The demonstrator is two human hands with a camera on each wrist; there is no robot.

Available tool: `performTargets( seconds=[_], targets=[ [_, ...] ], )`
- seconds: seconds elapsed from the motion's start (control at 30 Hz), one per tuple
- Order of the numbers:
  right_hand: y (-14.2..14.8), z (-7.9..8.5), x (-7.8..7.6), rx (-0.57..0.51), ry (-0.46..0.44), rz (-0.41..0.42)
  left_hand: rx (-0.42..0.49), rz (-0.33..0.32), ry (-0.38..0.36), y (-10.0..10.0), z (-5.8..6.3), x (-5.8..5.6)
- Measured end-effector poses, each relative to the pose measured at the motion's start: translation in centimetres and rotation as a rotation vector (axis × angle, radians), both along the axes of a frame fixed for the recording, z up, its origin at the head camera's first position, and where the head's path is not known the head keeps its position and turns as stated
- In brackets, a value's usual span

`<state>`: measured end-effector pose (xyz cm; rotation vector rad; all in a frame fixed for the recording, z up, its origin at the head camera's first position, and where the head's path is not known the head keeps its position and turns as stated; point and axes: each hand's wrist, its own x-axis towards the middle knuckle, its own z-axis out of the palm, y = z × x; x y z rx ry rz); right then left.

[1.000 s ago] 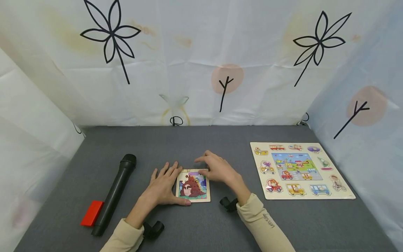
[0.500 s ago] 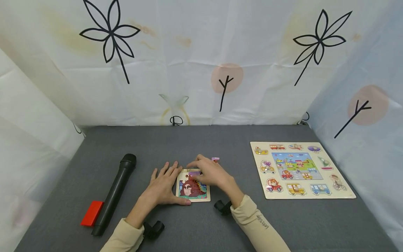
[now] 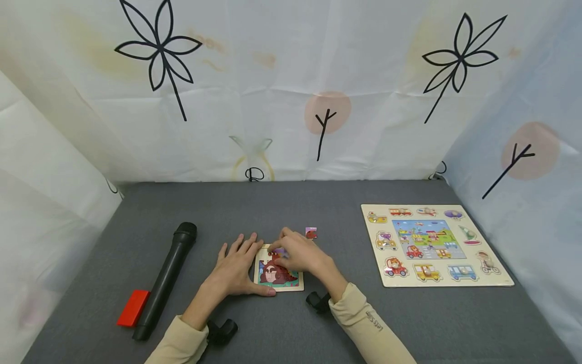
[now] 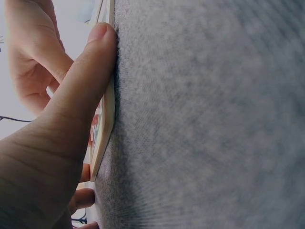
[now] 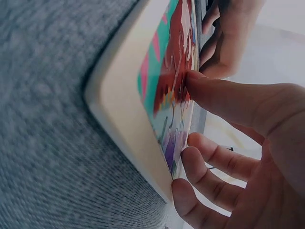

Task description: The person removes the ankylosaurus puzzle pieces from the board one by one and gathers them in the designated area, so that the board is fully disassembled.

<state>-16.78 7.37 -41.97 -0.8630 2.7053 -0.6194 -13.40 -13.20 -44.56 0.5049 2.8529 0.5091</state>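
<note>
A small wooden dinosaur jigsaw [image 3: 277, 275] lies flat in its pale frame at the middle of the table. My left hand [image 3: 236, 270] rests at its left side, fingers fanned out straight near the upper left corner. The left thumb [image 4: 90, 71] lies along the near edge. Over the upper part bends my right hand [image 3: 302, 253], its thumb and index finger on either side of a puzzle piece [image 3: 274, 255] with the dinosaur's head. In the right wrist view, the thumb [image 5: 205, 88] touches the red picture while other fingertips are at the frame's edge.
A loose pink and red puzzle piece [image 3: 311, 233] lies just beyond the right hand. To the right is a large vehicle puzzle board [image 3: 447, 275]. A black microphone [image 3: 165, 278] and a red block [image 3: 133, 308] lie at the left. White printed cloth [image 3: 291, 76] hangs behind the table.
My right hand has moved left over the jigsaw's upper part, uncovering the loose piece behind it. The dinosaur's head now shows at the upper left of the picture. My left hand has stayed put.
</note>
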Motion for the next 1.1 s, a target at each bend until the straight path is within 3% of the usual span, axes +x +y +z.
performTargets(
  seconds=[0.2, 1.1],
  targets=[
    [0.0, -0.07, 0.1, 0.001, 0.006, -0.002, -0.003, -0.01, 0.042, -0.06, -0.05, 0.07],
    [-0.06, -0.08, 0.4, -0.01, -0.008, -0.002, -0.02, 0.004, 0.009, 0.06, -0.16, -0.1]
  ],
)
